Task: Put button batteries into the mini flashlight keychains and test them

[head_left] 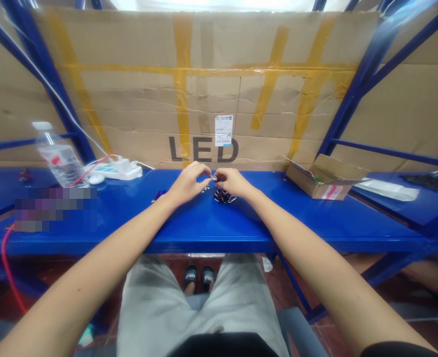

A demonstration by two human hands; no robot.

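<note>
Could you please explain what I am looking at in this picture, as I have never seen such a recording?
There is no machine here: a person wears a camera on the head, so this single picture looks forward and down along both bare forearms. The left hand and right hand meet over a glossy blue metal workbench and together pinch a small shiny metal piece, too small to identify. Beneath the right hand lies a little pile of small dark parts. To the left are a clear plastic water bottle and a white power strip; to the right, an open brown cardboard box. Behind is a taped cardboard wall printed LED.
</note>
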